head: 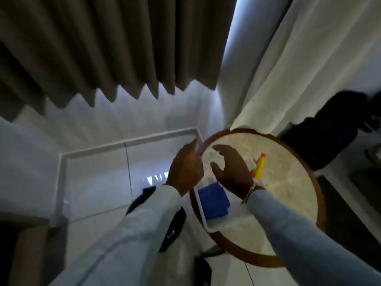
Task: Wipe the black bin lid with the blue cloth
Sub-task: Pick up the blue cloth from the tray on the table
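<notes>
A folded blue cloth (213, 200) lies in a white tray (228, 222) on the near left part of a round table (288, 195). The black bin lid (174, 229) sits low on the floor to the left of the table, mostly hidden under my left sleeve. My left hand (185, 168) hovers at the table's left rim with its back to the camera, so its fingers are hard to read. Above the tray, just beyond the cloth, my right hand (231, 170) has its fingers spread and curved and holds nothing.
A yellow and red spray bottle (259, 167) lies on the table right of my right hand. Brown curtains (103, 48) and a white curtain (299, 69) hang behind. A black bag (334, 129) sits at the right. White floor tiles (97, 182) lie to the left.
</notes>
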Tool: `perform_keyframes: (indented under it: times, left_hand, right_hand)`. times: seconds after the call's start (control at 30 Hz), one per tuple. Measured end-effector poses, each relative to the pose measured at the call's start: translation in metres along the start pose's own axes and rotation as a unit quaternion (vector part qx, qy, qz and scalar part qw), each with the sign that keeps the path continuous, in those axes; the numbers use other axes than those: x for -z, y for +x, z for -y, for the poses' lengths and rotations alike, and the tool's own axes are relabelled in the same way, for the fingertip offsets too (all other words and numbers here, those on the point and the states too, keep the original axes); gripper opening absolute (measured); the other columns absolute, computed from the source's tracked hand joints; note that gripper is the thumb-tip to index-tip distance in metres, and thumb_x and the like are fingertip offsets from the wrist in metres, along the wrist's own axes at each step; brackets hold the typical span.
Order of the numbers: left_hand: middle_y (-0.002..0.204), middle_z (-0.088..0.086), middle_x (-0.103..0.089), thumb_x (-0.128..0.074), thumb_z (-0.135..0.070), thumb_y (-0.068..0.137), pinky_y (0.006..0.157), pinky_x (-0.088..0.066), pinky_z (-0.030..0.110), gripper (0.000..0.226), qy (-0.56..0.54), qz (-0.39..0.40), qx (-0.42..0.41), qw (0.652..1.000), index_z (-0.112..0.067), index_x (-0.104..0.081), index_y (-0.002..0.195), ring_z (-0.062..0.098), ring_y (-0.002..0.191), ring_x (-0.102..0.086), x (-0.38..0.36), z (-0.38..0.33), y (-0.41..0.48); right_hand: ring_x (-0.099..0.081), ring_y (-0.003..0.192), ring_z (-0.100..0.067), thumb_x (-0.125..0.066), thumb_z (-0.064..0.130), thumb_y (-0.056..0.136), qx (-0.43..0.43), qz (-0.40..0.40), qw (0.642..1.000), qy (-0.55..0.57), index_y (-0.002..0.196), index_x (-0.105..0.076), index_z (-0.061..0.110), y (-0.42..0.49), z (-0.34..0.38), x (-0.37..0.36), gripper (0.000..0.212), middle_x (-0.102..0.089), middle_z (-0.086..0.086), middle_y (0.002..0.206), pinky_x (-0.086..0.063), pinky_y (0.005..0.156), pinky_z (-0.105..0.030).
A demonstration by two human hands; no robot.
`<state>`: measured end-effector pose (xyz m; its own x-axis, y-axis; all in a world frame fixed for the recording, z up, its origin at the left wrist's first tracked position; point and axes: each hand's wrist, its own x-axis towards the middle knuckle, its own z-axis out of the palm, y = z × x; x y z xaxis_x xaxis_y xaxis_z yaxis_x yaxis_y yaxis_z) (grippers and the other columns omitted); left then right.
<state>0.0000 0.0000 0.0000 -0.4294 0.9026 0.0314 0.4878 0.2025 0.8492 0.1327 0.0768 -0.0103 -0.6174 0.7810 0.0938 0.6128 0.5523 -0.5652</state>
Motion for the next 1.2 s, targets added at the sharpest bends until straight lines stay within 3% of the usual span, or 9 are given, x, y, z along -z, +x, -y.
perform_keyframes:
  times: [0.13, 0.27, 0.37, 0.47, 0.63, 0.8, 0.9, 1.03, 1.2]
  left_hand:
    - [0.141, 0.017, -0.050, -0.053, -0.003, 0.087, 0.104, -0.039, 0.028, 0.056, 0.039, 0.129, 0.082, 0.987, -0.009, -0.039, 0.141, 0.031, 0.129, -0.049, -0.084, 0.052, -0.010]
    - [0.152, 0.020, -0.032, -0.057, -0.010, 0.088, 0.116, -0.028, 0.040, 0.072, 0.176, 0.290, 0.107, 0.935, -0.003, -0.018, 0.148, 0.034, 0.139, -0.032, -0.146, 0.099, 0.001]
    - [0.137, 0.022, -0.047, -0.060, -0.018, 0.087, 0.110, -0.034, 0.046, 0.065, 0.334, 0.307, 0.066, 0.889, -0.002, -0.028, 0.142, 0.038, 0.126, -0.045, -0.176, 0.115, 0.015]
    - [0.128, 0.018, -0.051, -0.064, -0.021, 0.082, 0.103, -0.038, 0.053, 0.057, 0.378, 0.267, 0.064, 0.884, -0.010, -0.039, 0.132, 0.039, 0.118, -0.048, -0.193, 0.121, 0.026]
    - [0.121, 0.021, -0.048, -0.065, -0.010, 0.077, 0.092, -0.047, 0.051, 0.043, 0.268, 0.254, 0.110, 0.923, -0.006, -0.048, 0.116, 0.041, 0.110, -0.051, -0.192, 0.124, 0.029]
    - [0.103, 0.019, -0.059, -0.063, 0.002, 0.070, 0.082, -0.052, 0.043, 0.034, 0.053, 0.208, 0.103, 0.971, -0.003, -0.054, 0.103, 0.034, 0.095, -0.058, -0.159, 0.114, 0.021]
    - [0.094, 0.009, -0.064, -0.061, 0.008, 0.071, 0.071, -0.051, 0.022, 0.032, -0.073, 0.164, 0.095, 0.979, -0.005, -0.058, 0.100, 0.021, 0.087, -0.061, -0.122, 0.108, 0.010]
    - [0.098, 0.014, -0.070, -0.067, 0.009, 0.075, 0.083, -0.058, 0.038, 0.031, -0.200, 0.134, 0.108, 0.964, -0.008, -0.060, 0.100, 0.025, 0.093, -0.069, -0.057, 0.132, -0.014]
    - [0.098, 0.007, -0.072, -0.071, 0.005, 0.077, 0.080, -0.058, 0.032, 0.035, -0.293, 0.131, 0.131, 0.938, -0.009, -0.059, 0.107, 0.019, 0.094, -0.071, 0.009, 0.207, -0.039]
  right_hand:
    - [-0.055, 0.114, -0.025, -0.068, 0.020, 0.081, -0.153, 0.076, 0.985, 0.026, 0.126, -0.047, 0.018, -0.038, -0.077, -0.056, 0.050, -0.056, -0.008, 0.128, -0.048, 0.099, -0.043]
    - [-0.052, 0.113, -0.031, -0.071, 0.029, 0.078, -0.190, 0.117, 0.974, 0.036, 0.125, -0.046, 0.013, -0.056, -0.130, -0.107, 0.055, -0.055, -0.013, 0.125, -0.045, 0.095, -0.041]
    - [-0.054, 0.108, -0.029, -0.071, 0.031, 0.079, -0.228, 0.108, 0.965, 0.068, 0.122, -0.048, 0.015, -0.058, -0.147, -0.133, 0.052, -0.056, -0.011, 0.122, -0.046, 0.088, -0.035]
    - [-0.053, 0.109, -0.035, -0.070, 0.017, 0.077, -0.230, 0.092, 0.968, 0.047, 0.128, -0.044, 0.012, -0.057, -0.159, -0.149, 0.057, -0.054, -0.015, 0.123, -0.048, 0.093, -0.043]
    - [-0.062, 0.099, -0.034, -0.068, 0.003, 0.075, -0.234, 0.078, 0.964, 0.100, 0.120, -0.052, 0.005, -0.054, -0.159, -0.147, 0.048, -0.066, -0.016, 0.110, -0.046, 0.079, -0.032]
    - [-0.059, 0.080, -0.015, -0.075, 0.003, 0.072, -0.221, 0.053, 0.962, 0.152, 0.109, -0.063, 0.013, -0.056, -0.142, -0.118, 0.040, -0.065, 0.003, 0.089, -0.041, 0.068, -0.013]
    - [-0.062, 0.085, -0.010, -0.076, 0.007, 0.072, -0.203, 0.072, 0.958, 0.188, 0.109, -0.062, 0.015, -0.053, -0.122, -0.099, 0.040, -0.064, 0.006, 0.094, -0.054, 0.073, -0.027]
    - [-0.060, 0.094, -0.028, -0.079, 0.004, 0.066, -0.096, 0.095, 0.965, 0.223, 0.105, -0.056, 0.007, -0.035, -0.077, -0.102, 0.046, -0.059, -0.010, 0.105, -0.054, 0.080, -0.053]
    - [-0.063, 0.096, 0.004, -0.080, 0.005, 0.068, -0.107, 0.213, 0.914, 0.328, 0.121, -0.045, 0.023, -0.023, -0.026, -0.175, 0.066, -0.060, 0.006, 0.112, -0.054, 0.074, -0.015]
